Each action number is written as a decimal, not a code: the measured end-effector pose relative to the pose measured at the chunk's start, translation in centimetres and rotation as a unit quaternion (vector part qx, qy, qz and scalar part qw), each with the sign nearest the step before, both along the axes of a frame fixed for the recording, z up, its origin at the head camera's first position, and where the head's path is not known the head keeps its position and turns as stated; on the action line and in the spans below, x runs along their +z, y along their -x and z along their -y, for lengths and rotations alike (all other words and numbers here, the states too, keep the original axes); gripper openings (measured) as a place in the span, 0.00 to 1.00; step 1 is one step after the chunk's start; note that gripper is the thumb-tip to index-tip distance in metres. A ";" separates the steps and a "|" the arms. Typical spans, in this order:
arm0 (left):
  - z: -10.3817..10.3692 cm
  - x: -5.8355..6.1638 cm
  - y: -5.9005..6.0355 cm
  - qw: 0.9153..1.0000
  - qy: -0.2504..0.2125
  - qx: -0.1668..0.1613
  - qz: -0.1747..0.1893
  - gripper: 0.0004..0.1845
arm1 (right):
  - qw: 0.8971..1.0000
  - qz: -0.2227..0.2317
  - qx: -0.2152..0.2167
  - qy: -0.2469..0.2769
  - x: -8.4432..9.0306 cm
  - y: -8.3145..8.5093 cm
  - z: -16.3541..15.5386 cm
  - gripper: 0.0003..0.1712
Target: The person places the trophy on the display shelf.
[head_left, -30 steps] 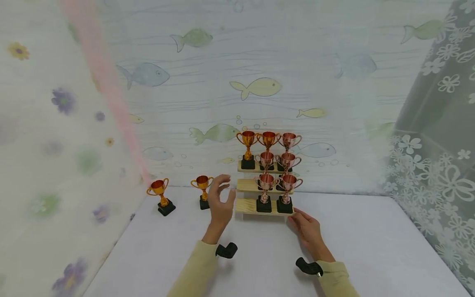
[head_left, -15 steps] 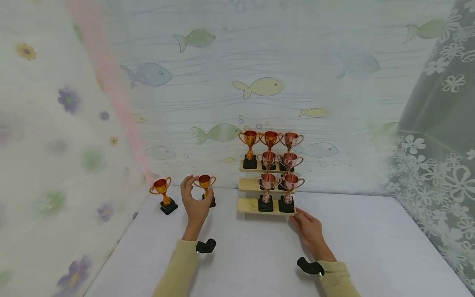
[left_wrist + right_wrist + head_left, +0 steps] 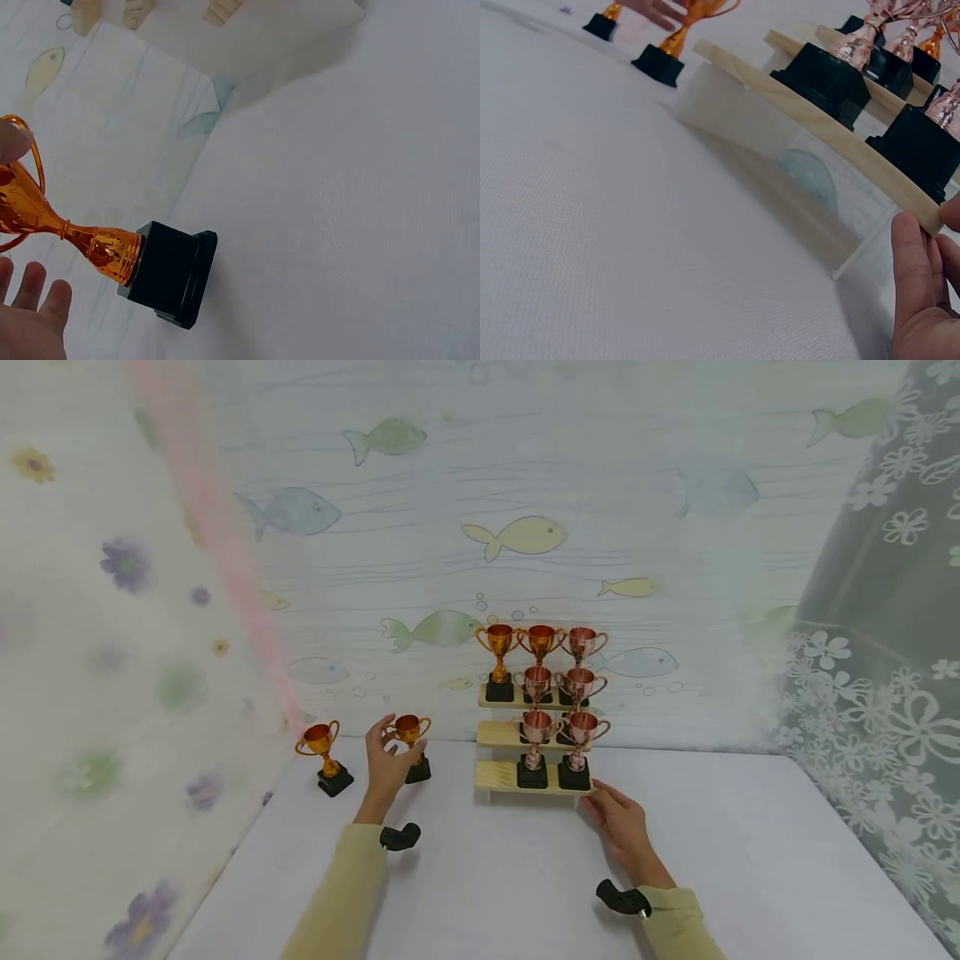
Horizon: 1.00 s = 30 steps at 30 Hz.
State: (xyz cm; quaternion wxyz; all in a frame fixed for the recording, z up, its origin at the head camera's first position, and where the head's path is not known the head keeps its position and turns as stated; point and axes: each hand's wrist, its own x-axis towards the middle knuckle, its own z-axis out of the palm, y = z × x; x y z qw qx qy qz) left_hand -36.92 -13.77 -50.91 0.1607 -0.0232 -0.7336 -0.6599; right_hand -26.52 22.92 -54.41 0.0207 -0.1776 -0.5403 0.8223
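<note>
A gold two-handled trophy cup (image 3: 407,727) on a black base stands left of a tiered wooden shelf (image 3: 495,774). My left hand (image 3: 387,770) has its fingers and thumb around the cup part. In the left wrist view, the thumb overlaps one handle of this trophy (image 3: 109,251), and other fingers (image 3: 56,304) lie beside the opposite handle. My right hand (image 3: 621,827) holds the front right corner of the lowest tier, thumb above the board and fingers (image 3: 911,255) against its edge and underside. Rose-gold trophies (image 3: 537,727) and gold ones (image 3: 500,643) stand on the shelf.
Another gold trophy (image 3: 318,740) stands further left on the white tabletop (image 3: 480,877). The left ends of the middle and lowest tiers are bare wood. A fish-patterned curtain (image 3: 405,568) hangs behind; a flowered sheet (image 3: 150,668) borders the left.
My left hand has moved left from beside the shelf to the nearer gold trophy, and its fingers have come in around the cup. My right hand keeps its hold on the shelf corner.
</note>
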 end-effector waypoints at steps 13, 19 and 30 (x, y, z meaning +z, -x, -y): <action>0.4 0.5 0.0 0.998 -0.038 -0.017 -0.054 0.28 | 1.000 -0.006 -0.002 0.003 -0.1 0.0 0.0 0.30; 0.4 -0.2 0.7 0.998 -0.021 0.018 -0.053 0.28 | 1.000 -0.005 -0.002 0.002 0.0 -0.1 0.0 0.30; -0.2 4.0 -2.6 0.997 -0.004 0.015 -0.077 0.27 | 1.000 -0.001 0.000 0.003 0.2 -0.1 0.1 0.30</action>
